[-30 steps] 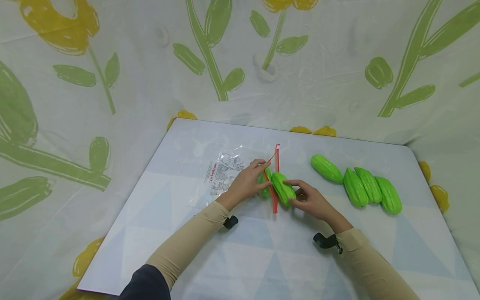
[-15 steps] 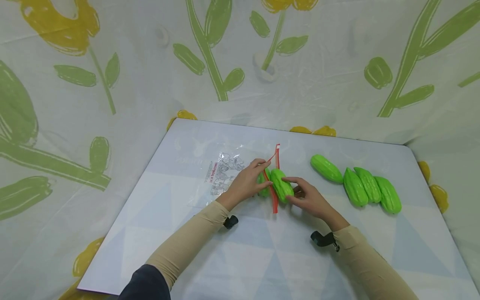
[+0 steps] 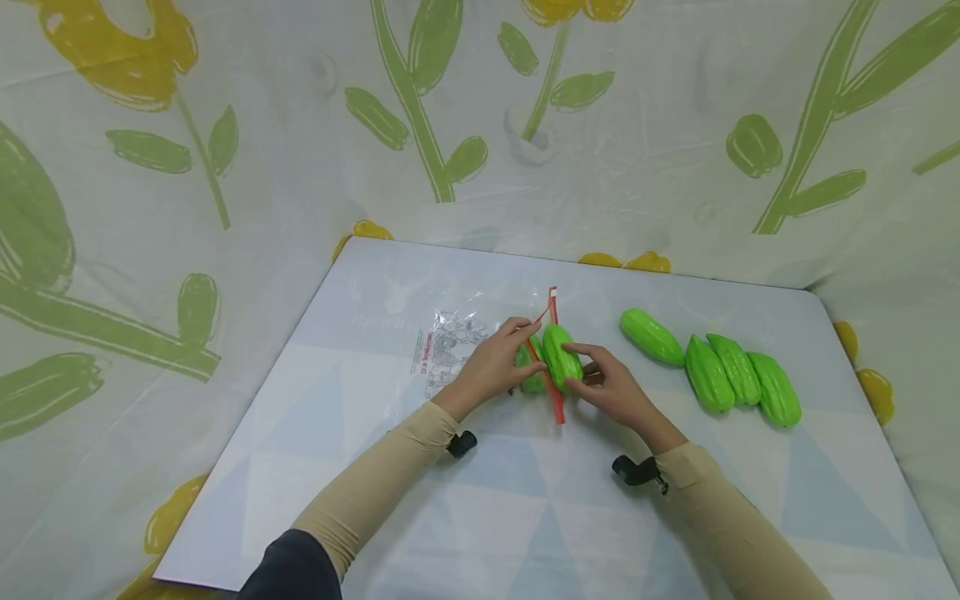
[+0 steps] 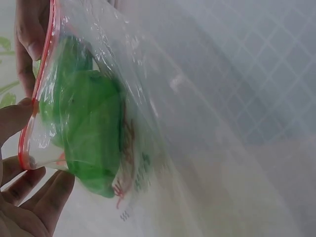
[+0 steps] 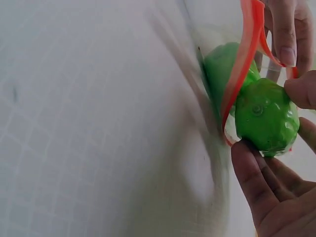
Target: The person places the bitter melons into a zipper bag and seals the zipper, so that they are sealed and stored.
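Note:
A clear zip bag (image 3: 442, 354) with a red-edged mouth (image 5: 244, 57) lies on its side, mouth to the right. My left hand (image 3: 491, 367) pinches the near-left part of that red edge and spreads the mouth. Inside the bag, behind the clear film, rests one glossy green bitter melon (image 4: 96, 128), partly covered by my left hand in the head view. My right hand (image 3: 611, 387) grips another bitter melon (image 5: 266, 116) between thumb and fingers. This one sits at the bag's mouth, against the first, its blunt end toward the right wrist camera.
To the right, several more green bitter melons (image 3: 708, 375) lie on the table, one (image 3: 651, 337) set a little behind and left of the others. The pale patterned tabletop (image 3: 487, 533) ends at a flower-printed curtain (image 3: 600, 167) at the back.
My right hand has moved left and slightly away from me, carrying its bitter melon to the bag's mouth. The red edge's near end has shifted slightly right; my left hand has stayed put.

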Motion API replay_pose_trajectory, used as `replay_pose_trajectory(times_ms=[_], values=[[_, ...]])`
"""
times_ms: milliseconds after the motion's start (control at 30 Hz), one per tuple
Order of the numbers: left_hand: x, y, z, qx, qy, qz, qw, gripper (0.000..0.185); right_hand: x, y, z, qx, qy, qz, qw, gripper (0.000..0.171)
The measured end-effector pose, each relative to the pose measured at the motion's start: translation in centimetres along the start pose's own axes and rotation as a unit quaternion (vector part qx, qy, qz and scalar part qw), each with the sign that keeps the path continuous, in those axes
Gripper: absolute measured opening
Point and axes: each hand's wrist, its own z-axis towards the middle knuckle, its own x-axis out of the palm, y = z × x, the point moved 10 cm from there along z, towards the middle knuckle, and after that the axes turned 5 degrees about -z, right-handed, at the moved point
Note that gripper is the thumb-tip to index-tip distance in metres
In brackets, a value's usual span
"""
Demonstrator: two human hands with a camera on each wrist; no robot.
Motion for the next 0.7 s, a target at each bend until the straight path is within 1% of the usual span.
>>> replay_pose_trajectory(times_ms=[233, 367, 467, 500, 600, 700], values=[[0.1, -0.2, 0.1, 0.002, 0.004, 0.001, 1.0000, 0.071, 0.5, -0.3, 0.3, 0.005, 0.007, 0.004, 1.000, 0.059], [0.0, -0.2, 0.1, 0.005, 0.002, 0.005, 1.0000, 0.071, 0.7, -0.2, 0.3, 0.006, 0.021, 0.016, 1.000, 0.059], [-0.1, -0.2, 0.1, 0.007, 0.000, 0.008, 0.9999, 0.071, 0.9, 0.2, 0.2, -0.003, 0.033, 0.029, 0.999, 0.056], [-0.1, -0.2, 0.1, 0.008, -0.002, 0.006, 0.9999, 0.071, 1.0, 0.4, 0.2, -0.007, 0.035, 0.032, 0.999, 0.055], [-0.1, -0.2, 0.1, 0.011, -0.003, 0.003, 0.9999, 0.071, 0.7, 2.0, -0.2, -0.020, 0.038, 0.032, 0.999, 0.052], [-0.1, -0.3, 0.1, 0.013, -0.003, -0.004, 0.9999, 0.070, 0.3, 3.4, -0.6, -0.017, 0.040, 0.025, 0.999, 0.052]])
